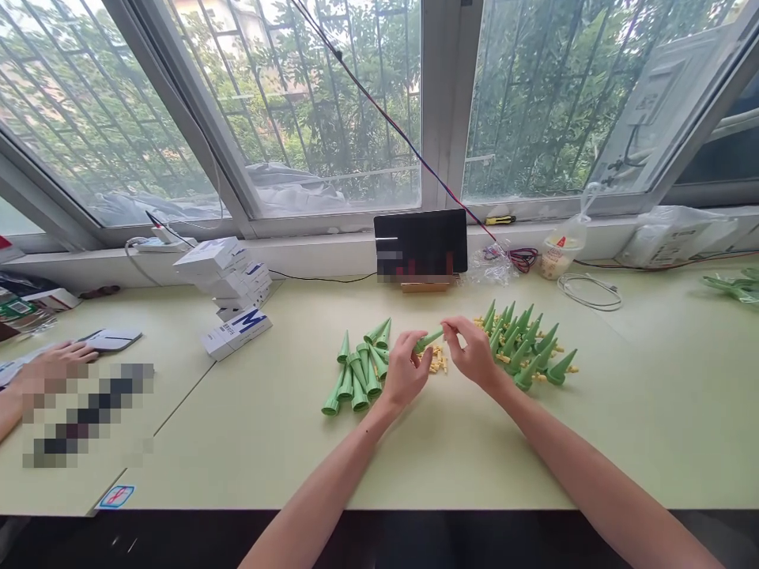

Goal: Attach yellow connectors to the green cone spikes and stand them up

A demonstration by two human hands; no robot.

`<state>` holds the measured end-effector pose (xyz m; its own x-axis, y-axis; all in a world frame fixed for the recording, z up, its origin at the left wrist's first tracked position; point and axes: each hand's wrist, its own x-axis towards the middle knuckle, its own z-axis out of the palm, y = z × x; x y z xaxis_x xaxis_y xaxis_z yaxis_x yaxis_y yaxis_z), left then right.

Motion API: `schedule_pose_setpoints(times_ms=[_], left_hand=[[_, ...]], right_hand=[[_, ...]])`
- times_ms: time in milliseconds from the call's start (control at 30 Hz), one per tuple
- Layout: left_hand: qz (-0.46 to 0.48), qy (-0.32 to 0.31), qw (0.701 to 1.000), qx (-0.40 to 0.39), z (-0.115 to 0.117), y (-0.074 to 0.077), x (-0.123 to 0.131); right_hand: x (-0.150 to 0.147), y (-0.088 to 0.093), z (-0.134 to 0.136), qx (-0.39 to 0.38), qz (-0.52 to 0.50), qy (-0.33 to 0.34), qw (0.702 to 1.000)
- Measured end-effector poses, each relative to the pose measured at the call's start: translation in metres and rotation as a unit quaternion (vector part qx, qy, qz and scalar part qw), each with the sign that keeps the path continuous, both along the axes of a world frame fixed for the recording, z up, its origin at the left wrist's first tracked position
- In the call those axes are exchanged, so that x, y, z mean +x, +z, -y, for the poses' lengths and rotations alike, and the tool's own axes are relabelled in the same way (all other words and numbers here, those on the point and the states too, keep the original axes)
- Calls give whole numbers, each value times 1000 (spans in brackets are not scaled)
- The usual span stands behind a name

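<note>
My left hand (pixel 408 367) is closed around a green plastic cone (pixel 428 340), held tilted just above the table, and its wide end is hidden by the fingers. The pinched fingers of my right hand (pixel 470 348) meet at the cone's narrow tip; anything else between them is too small to make out. Below and between the hands lie small yellow plastic pieces (pixel 439 361). Left of my left hand is a loose pile of green cones (pixel 356 371). Beyond my right hand, several green cones (pixel 525 344) stand close together with yellow pieces sticking out of their sides.
A dark-screened tablet (pixel 421 243) leans by the window sill. White boxes (pixel 237 332) are stacked at left, near another person's hand (pixel 65 359). A drink cup (pixel 556 257) and a coiled white cable (pixel 590 292) are at back right. More green pieces (pixel 735 286) lie far right.
</note>
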<state>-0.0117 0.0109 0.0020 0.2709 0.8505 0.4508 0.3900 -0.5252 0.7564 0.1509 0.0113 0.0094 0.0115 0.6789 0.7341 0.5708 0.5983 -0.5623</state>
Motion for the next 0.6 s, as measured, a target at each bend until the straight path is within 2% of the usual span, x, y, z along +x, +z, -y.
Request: schedule_pose_setpoints(times_ms=[100, 300, 433, 500, 600], left_hand=[[-7, -20, 1000, -13, 0, -2, 1], [46, -5, 996, -73, 0, 0, 1], [145, -11, 979, -144, -1, 2, 2], [194, -19, 963, -185, -2, 2, 2], [248, -32, 935, -250, -2, 3, 2]], right_hand=[[0, -2, 1, -16, -21, -16, 1000], [3, -4, 1, -26, -43, -10, 999], [8, -9, 0, -89, 85, -14, 992], [11, -13, 1, -149, 172, -5, 974], [11, -17, 3, -195, 222, -18, 955]])
